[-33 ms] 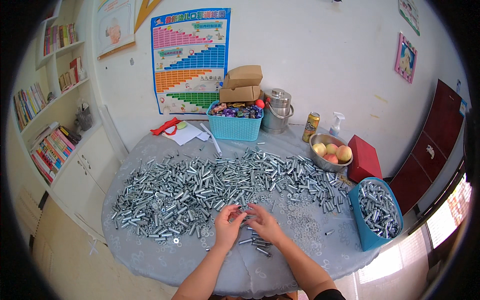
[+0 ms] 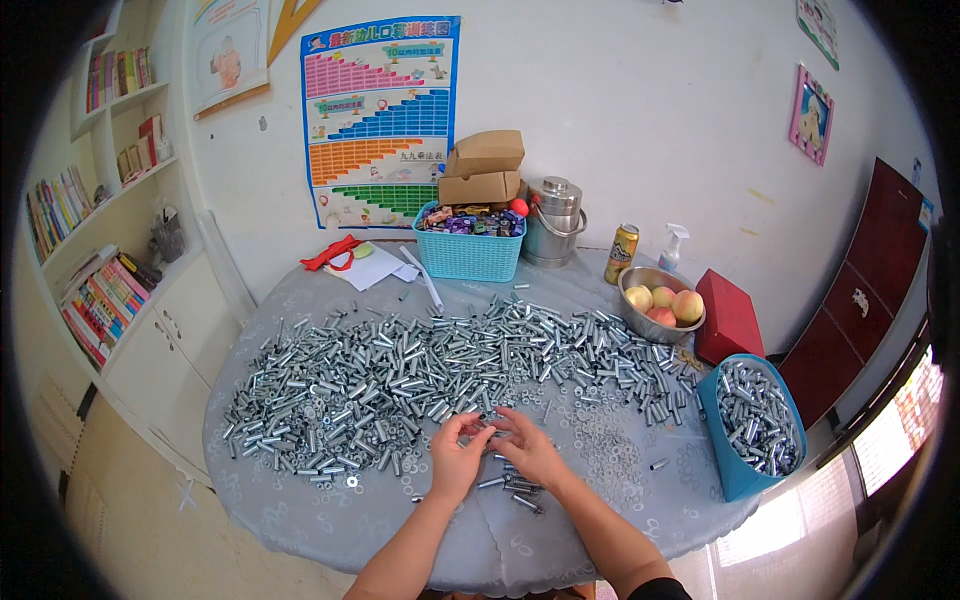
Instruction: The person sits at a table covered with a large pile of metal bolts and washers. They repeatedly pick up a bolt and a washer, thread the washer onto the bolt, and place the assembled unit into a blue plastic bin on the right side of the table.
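Note:
Over the near middle of the table, my left hand (image 2: 456, 456) and my right hand (image 2: 530, 452) meet with bent, pinching fingers. Between the fingertips shows a bit of a small metal part (image 2: 487, 417); the fingers cover most of it, so its kind is unclear. A wide heap of silvery metal sleeves (image 2: 400, 365) spreads just beyond both hands. Close to my right wrist lies a small group of metal sleeve pieces (image 2: 520, 486), some with dark ends. Many flat washers (image 2: 605, 440) are scattered right of my right hand.
A blue basket (image 2: 735, 480) full of metal sleeves stands at the table's right edge. Farther back are a steel bowl (image 2: 640, 322) of fruit, a red box (image 2: 728, 318), a can (image 2: 621, 254), a spray bottle (image 2: 672, 250), a steel pot (image 2: 555, 225) and a turquoise basket (image 2: 470, 256).

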Demonstrator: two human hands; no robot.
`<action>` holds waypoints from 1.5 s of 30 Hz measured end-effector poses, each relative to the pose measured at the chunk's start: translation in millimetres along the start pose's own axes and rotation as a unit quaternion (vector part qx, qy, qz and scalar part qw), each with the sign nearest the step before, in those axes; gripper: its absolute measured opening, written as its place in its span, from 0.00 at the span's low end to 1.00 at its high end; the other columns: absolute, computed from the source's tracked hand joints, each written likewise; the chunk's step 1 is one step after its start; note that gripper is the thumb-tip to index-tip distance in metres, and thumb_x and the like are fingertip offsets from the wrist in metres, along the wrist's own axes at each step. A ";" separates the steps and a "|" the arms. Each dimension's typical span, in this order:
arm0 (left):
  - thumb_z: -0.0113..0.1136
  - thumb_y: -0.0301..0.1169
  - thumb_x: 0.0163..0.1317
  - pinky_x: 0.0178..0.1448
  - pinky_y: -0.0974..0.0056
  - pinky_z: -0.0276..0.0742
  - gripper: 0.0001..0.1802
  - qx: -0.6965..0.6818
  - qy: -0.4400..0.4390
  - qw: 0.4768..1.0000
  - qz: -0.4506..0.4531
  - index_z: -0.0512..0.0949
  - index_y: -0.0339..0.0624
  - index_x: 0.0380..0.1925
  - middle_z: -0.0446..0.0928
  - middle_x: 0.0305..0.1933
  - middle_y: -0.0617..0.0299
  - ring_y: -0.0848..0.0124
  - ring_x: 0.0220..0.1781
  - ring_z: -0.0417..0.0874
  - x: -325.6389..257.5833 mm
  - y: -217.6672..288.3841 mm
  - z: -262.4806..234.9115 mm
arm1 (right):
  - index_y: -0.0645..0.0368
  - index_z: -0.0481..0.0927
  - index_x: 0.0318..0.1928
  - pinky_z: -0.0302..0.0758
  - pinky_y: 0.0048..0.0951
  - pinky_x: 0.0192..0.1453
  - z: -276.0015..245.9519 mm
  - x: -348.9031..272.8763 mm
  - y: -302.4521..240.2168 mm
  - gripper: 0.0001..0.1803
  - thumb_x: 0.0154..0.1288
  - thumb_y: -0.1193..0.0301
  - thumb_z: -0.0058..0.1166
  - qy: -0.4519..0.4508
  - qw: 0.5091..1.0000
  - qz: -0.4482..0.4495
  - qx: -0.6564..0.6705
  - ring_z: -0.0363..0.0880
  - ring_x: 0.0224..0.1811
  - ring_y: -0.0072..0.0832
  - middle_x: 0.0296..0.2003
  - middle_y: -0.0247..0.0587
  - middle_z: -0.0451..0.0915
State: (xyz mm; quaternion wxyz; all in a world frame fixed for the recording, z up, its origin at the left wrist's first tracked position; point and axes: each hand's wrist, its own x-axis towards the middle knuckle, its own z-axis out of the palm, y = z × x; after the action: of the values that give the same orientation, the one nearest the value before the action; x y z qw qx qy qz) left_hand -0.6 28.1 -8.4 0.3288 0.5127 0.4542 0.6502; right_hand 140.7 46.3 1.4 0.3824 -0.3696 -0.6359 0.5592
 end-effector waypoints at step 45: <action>0.61 0.21 0.50 0.33 0.67 0.71 0.11 0.182 -0.040 0.978 0.098 0.73 0.35 0.35 0.74 0.31 0.57 0.70 0.29 0.75 -10.1 -4.2 3.2 | 0.64 0.75 0.46 0.75 0.18 0.35 -3.0 -1.2 -11.8 0.14 0.61 0.71 0.54 0.099 0.973 0.061 0.197 0.77 0.35 0.19 0.39 0.38 0.78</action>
State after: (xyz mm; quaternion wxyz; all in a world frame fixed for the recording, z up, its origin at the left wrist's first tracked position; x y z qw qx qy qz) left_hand 5.0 21.5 -15.8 0.1823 0.6318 0.4987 0.5647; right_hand 143.4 45.4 13.3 0.4739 -0.3787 -0.4485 0.6564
